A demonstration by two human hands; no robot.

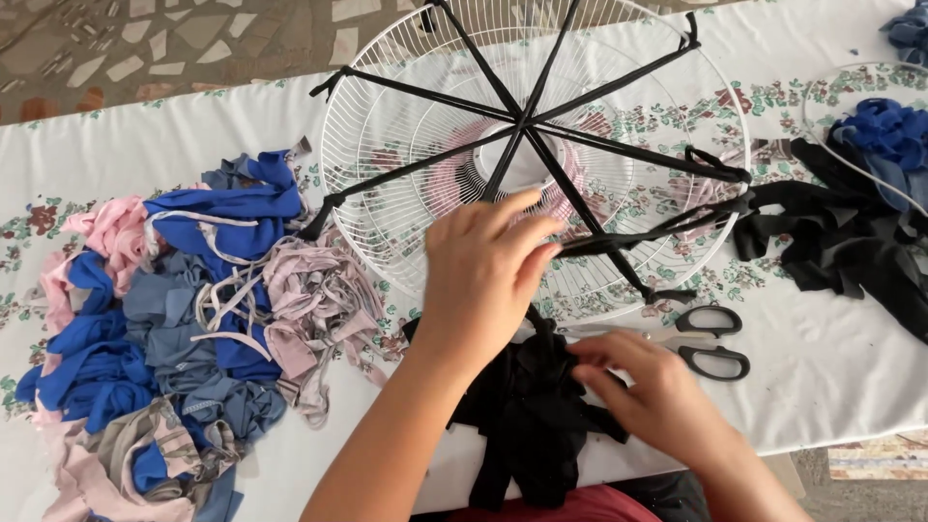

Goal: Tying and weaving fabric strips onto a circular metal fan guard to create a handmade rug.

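Black strips (pixel 619 237) crossed the grille (pixel 387 155) as spokes; your left hand (pixel 483 275) pinched one taut, your right hand (pixel 657 391), fingers loosely curled, pressed the black cloth (pixel 527 416).

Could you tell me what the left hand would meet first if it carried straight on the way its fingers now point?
The left hand points up and to the right, its fingers already at a black fabric strip. Beyond that it would likely meet the white fan guard near the hub, though depth is unclear.
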